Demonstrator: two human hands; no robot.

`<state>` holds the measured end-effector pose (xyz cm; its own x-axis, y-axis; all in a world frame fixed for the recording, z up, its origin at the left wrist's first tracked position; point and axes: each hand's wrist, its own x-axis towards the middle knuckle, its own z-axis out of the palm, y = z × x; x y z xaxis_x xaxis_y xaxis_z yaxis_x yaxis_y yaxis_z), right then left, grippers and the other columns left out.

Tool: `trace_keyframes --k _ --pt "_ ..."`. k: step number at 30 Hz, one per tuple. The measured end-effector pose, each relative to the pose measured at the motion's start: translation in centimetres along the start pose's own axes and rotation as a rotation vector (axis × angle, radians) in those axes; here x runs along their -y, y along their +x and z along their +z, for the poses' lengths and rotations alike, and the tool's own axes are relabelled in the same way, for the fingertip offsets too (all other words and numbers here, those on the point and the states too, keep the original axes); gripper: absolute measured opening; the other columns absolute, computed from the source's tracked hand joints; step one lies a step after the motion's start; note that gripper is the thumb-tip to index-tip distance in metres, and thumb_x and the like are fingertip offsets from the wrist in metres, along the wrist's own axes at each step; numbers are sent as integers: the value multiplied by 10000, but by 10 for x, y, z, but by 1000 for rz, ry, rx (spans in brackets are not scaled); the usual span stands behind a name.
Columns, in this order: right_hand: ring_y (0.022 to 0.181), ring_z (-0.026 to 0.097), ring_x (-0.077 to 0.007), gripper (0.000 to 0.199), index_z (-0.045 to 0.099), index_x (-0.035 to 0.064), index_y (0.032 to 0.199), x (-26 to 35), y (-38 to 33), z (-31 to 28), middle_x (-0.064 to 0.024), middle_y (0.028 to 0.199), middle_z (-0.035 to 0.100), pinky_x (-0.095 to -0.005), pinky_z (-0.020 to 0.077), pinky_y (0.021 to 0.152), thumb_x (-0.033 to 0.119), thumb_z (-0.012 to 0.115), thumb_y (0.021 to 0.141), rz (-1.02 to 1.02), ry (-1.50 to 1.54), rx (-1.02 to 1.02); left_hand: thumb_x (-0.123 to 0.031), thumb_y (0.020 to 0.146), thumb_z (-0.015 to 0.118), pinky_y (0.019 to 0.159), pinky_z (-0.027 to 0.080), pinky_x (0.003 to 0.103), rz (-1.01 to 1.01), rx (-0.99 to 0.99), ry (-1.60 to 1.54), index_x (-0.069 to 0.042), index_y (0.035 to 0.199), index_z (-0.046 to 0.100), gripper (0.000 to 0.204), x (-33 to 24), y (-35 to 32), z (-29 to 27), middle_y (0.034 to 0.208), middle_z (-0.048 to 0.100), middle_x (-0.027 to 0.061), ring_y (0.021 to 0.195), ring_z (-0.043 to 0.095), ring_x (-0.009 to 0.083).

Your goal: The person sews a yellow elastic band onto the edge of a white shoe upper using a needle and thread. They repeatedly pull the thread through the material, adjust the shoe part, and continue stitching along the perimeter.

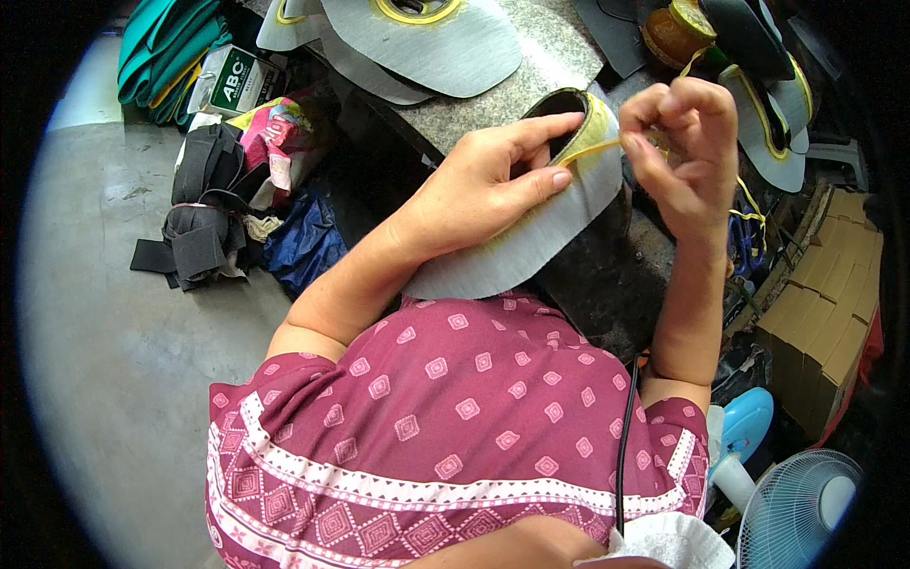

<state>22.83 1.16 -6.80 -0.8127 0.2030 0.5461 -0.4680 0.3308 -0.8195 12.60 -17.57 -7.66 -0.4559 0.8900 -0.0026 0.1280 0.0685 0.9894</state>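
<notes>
My left hand [479, 185] grips a grey sheet piece [488, 266] with a curved edge and a raised, dark-lined collar [569, 102]. Its thumb presses near the collar's base while the index finger reaches over the opening. A thin yellow strip [597, 148] runs from beside that thumb to my right hand [684, 142]. Yellow staining marks the sheet around the collar. The fingers of my right hand are curled and pinch the strip, raised just right of the piece. The sheet's lower edge rests close against my patterned maroon top.
More grey pieces [445, 47] with yellow-edged openings lie on the speckled tabletop [460, 119]. At the back right stand a brown pot [678, 38] and further grey pieces [773, 142]. Black strips [204, 237] and a blue bag [308, 242] lie left; cardboard [820, 303] and a fan [801, 507] are right.
</notes>
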Motion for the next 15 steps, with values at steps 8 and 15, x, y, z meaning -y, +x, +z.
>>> trace_keyframes --k 8,15 --pt "826 577 -102 374 449 51 1117 -2 0 -4 -45 908 581 -235 466 758 -116 597 817 76 -28 -17 -89 897 661 629 465 249 24 -61 5 16 1322 558 450 0 -1 4 767 624 35 690 528 65" --pt "842 585 -110 359 456 53 1112 -12 1 1 -53 910 580 -247 488 775 -110 603 829 73 -178 -35 -101 916 650 654 458 218 -1 -9 -2 28 1334 547 450 1 -1 2 823 625 15 729 531 49"
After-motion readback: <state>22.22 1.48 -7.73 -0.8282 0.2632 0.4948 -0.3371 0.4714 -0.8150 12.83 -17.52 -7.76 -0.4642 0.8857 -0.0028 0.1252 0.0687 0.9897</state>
